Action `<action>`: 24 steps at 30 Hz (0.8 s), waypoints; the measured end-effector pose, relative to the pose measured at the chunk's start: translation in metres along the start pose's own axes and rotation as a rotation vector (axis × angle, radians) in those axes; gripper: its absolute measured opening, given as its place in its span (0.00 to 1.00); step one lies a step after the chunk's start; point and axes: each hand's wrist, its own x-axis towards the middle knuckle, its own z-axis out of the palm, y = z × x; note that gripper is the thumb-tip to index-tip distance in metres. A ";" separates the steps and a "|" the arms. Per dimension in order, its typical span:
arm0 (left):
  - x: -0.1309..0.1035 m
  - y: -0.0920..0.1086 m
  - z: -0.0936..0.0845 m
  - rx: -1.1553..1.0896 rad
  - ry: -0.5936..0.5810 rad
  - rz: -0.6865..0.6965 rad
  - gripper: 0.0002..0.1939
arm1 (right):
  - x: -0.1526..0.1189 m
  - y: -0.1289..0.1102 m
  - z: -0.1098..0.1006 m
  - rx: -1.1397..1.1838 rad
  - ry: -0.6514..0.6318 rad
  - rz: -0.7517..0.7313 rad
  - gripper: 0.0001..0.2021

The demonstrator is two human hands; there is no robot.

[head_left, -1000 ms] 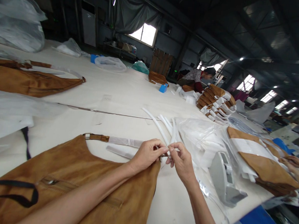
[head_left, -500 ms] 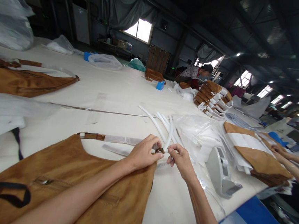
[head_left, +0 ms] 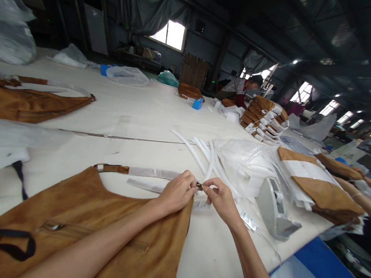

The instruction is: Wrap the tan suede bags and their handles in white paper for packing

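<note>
Open worktop (head_left: pixel 148 114) beyond the brown bag (head_left: pixel 126 224), passable from above; right side blocked by white strips (head_left: pixel 211 158), clear plastic (head_left: pixel 245 161), grey dispenser (head_left: pixel 273 211) and stacked bags (head_left: pixel 321 185); bare strip runs between brown bag and dispenser.

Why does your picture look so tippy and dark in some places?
In the head view, the far edge of the white table slants, the roof is dim, the window glares white, and the far-off lamps are small bright spots.
</note>
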 end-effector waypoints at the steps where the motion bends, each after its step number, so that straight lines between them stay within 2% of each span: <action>1: 0.001 0.001 -0.002 -0.033 0.000 0.022 0.05 | -0.001 -0.001 0.000 -0.019 0.004 -0.033 0.07; 7: 0.008 0.008 -0.014 -0.421 0.021 0.098 0.10 | -0.003 -0.010 0.004 -0.129 -0.036 -0.181 0.06; 12: 0.009 0.006 -0.014 -0.595 0.028 -0.010 0.13 | 0.003 -0.011 0.002 -0.037 -0.063 -0.190 0.09; 18: 0.006 0.007 -0.009 -0.519 0.016 -0.041 0.11 | 0.006 -0.013 0.000 0.097 -0.081 -0.028 0.15; 24: 0.007 0.001 -0.009 -0.282 0.088 -0.106 0.08 | 0.005 -0.008 0.002 0.089 -0.041 0.037 0.13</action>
